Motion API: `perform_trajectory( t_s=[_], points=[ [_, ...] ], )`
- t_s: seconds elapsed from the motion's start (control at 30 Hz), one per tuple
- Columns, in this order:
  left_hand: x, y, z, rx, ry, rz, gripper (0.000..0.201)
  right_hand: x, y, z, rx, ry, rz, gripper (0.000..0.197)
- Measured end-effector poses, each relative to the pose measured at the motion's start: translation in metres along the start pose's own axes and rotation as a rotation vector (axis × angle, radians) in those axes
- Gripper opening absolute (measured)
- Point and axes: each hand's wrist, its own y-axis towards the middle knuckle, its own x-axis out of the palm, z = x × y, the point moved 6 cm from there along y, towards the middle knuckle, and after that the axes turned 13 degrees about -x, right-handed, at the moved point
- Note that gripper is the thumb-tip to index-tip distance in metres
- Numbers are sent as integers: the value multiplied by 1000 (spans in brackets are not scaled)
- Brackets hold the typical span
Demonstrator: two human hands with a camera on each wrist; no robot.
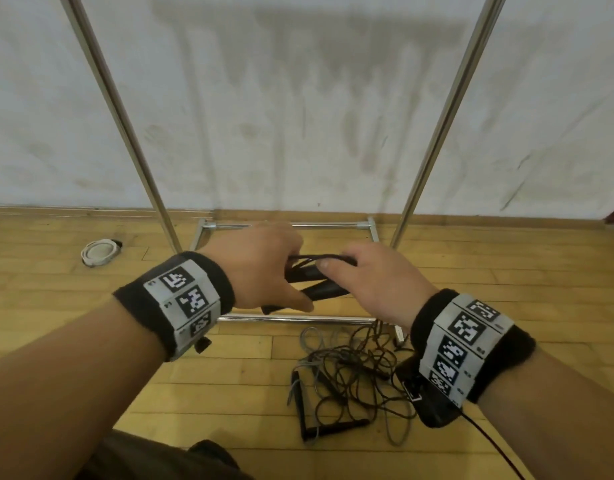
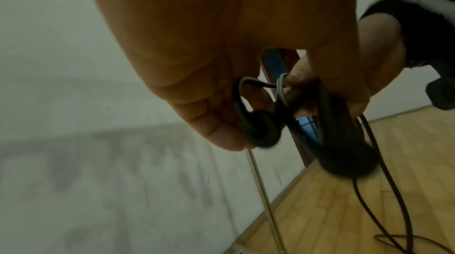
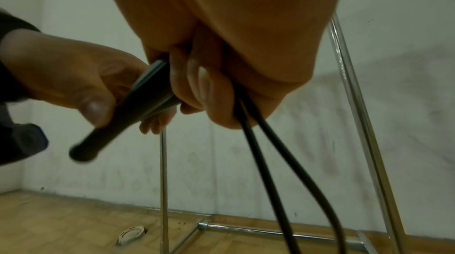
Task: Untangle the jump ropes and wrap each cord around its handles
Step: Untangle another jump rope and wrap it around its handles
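The person holds a pair of black foam-grip jump-rope handles [image 1: 317, 284] side by side above the wooden floor [image 1: 56, 306]: the left hand [image 1: 260, 268] curls its fingers round them, while the right hand [image 1: 371, 282] pinches the thin black cord [image 3: 258, 161], two strands hanging from it. Judging by this, wrapping of one rope has barely begun, and a tangled heap of dark and grey cords with more black handles [image 1: 347, 372] waits on the floor. How many turns sit on the handles is hidden; the left wrist view is blurred.
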Motion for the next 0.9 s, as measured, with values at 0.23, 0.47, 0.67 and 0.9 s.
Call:
perform_trajectory(
  t_s=[0.23,0.47,0.67,0.9],
  points=[
    [34,-6,17,55,-105,-120,47,6,1,-8,-73,-41,-58,42],
    [37,-8,18,75,-22,-76,28,-14,-3,6,-74,-98,-204,33],
    [53,-9,21,122,54,-130,36,-38,-6,8,-195,-143,-249,12],
    [47,-11,25,145,-69,-136,33,-47,-6,19,-200,69,-168,13]
  ],
)
